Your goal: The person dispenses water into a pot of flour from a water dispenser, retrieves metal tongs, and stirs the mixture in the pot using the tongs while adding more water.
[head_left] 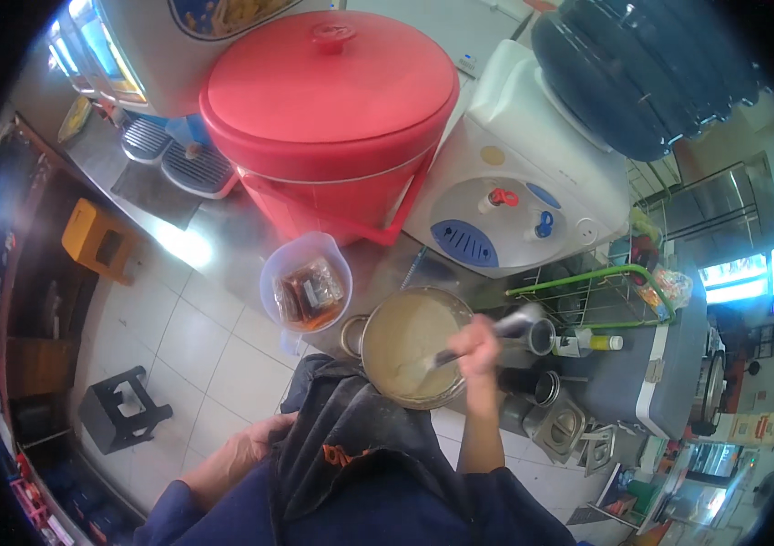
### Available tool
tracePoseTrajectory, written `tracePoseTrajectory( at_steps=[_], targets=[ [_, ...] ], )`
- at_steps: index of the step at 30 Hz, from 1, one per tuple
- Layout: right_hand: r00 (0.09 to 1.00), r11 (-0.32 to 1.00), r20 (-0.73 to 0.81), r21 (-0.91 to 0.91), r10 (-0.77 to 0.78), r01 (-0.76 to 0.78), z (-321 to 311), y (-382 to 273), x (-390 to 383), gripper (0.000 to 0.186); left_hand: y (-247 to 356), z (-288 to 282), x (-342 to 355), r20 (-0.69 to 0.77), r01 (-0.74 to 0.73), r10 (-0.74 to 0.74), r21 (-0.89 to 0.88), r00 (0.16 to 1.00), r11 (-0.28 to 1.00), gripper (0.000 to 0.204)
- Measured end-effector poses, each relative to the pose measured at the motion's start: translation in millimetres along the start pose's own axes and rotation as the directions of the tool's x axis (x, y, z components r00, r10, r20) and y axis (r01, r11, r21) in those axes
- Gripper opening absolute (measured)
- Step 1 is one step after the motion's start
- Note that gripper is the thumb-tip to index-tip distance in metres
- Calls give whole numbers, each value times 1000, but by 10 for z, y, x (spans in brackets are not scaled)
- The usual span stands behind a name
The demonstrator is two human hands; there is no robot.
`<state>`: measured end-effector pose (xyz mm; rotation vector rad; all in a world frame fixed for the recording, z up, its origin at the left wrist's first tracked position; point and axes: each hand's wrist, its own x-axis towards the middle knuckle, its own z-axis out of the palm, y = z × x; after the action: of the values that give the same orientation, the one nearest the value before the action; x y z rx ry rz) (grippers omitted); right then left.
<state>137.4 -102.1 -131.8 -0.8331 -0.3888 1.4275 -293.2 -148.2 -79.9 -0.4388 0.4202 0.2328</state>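
A metal pot [361, 340] full of pale beige liquid sits on the steel counter just in front of me. My right hand [477, 347] is over the pot's right rim, closed on a metal utensil [505, 327] whose lower end dips into the liquid. My left hand [255, 442] hangs low at my left side, resting against my dark apron, and holds nothing that I can see; its fingers are partly hidden by the cloth.
A clear plastic jug [305, 287] with packets inside stands left of the pot. Behind are a big red lidded bucket [330, 118] and a white water dispenser [514, 191]. A green wire rack [601, 296] and metal cups [542, 337] are right. Black stool [121, 409] on the tiled floor.
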Motion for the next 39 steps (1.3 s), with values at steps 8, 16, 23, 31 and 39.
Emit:
tracePoseTrajectory(
  at_steps=[8, 16, 23, 31, 39],
  targets=[
    [986, 998, -160, -58, -47, 38, 240, 226, -37, 44, 39, -137, -11, 7, 10, -11, 42, 1000, 999, 38],
    [959, 965, -113, -26, -261, 260, 136, 296, -175, 47, 167, -92, -173, -404, 398, 231, 914, 885, 73, 54],
    [963, 924, 39, -274, -266, 266, 213, -130, -134, 44, 275, 850, 162, -37, 434, 562, 678, 826, -593, 37],
    [886, 268, 459, -847, -71, 460, 466, -147, 460, 27, 72, 1430, 847, 176, 417, 636, 620, 751, -665, 29],
    [994, 966, -109, -257, -6, -22, 337, 294, -250, 29, 517, 539, 1568, 660, 348, 381, 189, 647, -918, 50]
  ],
)
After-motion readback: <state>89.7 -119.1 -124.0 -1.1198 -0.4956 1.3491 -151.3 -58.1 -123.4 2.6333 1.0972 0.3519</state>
